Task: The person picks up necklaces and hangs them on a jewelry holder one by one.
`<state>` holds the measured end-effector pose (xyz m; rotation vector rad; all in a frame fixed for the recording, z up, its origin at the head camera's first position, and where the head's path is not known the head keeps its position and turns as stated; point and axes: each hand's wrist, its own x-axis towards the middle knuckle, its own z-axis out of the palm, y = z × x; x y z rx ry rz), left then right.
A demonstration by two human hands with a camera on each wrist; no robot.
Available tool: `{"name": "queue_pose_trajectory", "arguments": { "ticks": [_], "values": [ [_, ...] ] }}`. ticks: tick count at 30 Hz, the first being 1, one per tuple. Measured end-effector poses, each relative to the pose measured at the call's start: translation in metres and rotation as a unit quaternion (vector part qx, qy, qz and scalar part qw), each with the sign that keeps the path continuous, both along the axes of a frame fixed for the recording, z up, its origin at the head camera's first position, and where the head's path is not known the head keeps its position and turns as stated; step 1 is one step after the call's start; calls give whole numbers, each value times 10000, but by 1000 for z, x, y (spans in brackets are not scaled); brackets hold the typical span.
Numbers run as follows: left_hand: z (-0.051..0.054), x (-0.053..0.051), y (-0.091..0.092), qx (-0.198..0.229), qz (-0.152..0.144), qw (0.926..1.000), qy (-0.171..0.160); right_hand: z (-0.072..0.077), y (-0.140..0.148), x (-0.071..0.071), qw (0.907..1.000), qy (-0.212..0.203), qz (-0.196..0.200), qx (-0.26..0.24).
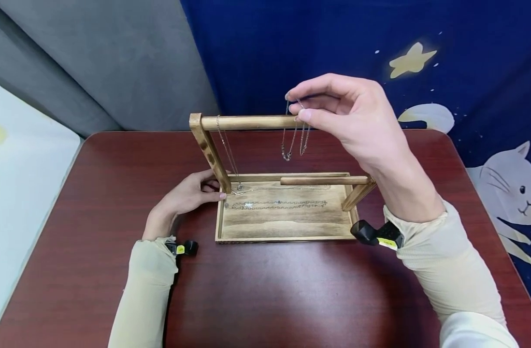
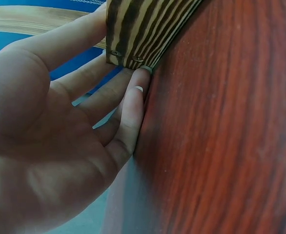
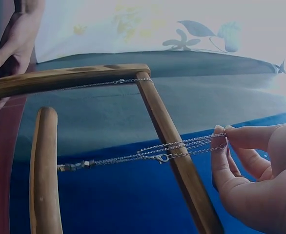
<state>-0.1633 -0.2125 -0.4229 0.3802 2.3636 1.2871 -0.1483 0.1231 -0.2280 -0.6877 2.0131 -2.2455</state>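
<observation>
To the left and right of the wooden tray (image 1: 287,239), nearest the person, each black wrist camera (image 1: 190,248) carries a yellow label (image 1: 180,250) whose print is too small to read. Loose chains (image 1: 256,208) lie lengthwise inside the tray, thin enough, by their look, to tangle easily. At the tray's left end the left hand (image 1: 191,193) grips around the foot of a wooden post (image 1: 210,154); some fingertips are hidden. The wood looks stiff and fairly light, likely to shift if pulled from above, so that low corner seems a sound hold. A lower bar (image 1: 323,181) reaches over the tray's right half.

High above the tray, well apart from the other hand, the right hand (image 1: 361,111) pinches a necklace (image 3: 118,160) between thumb and fingers. Its strands cross the upper bar (image 1: 248,123); whether they loop round it cannot be told. It should be light, limp and slippery, probably delicate at the clasp (image 3: 160,158), and best pinched by the strands beside it. A hanging chain (image 1: 226,145) drops over the tray's left end. Beyond the tray, the blue curtain (image 1: 265,48) bears a star and cat, without legible lettering.
</observation>
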Motion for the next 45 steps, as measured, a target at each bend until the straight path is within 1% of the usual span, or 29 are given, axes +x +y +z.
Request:
{"name": "queue_pose_trajectory", "arguments": {
  "ticks": [8,13,18,24,27,32,34,38,45],
  "values": [
    [1,-1,2,93,-10,10000,-9,-3,-11,-4,9998,-71,84,160],
    [-1,-1,2,164,-13,9999,37,-5,-15,-5,9994,1,180,301],
    [-2,-2,1,104,20,9999,43,-5,-21,-4,9988,13,339,345],
    [-3,-2,-1,30,26,10000,48,-7,-27,-2,9975,157,544,417],
    [-3,-2,-1,34,12,10000,44,-9,-29,-1,9964,220,657,487],
    [-3,-2,-1,70,14,10000,65,-10,-32,2,9948,276,877,432],
    [-3,-2,0,89,21,9999,69,-10,-33,3,9943,224,938,448],
    [-3,-1,0,157,19,9999,52,-10,-33,6,9923,63,1052,655],
    [-2,-1,0,159,-39,9998,59,-15,-36,9,9871,-173,1289,931]
  ]
}}
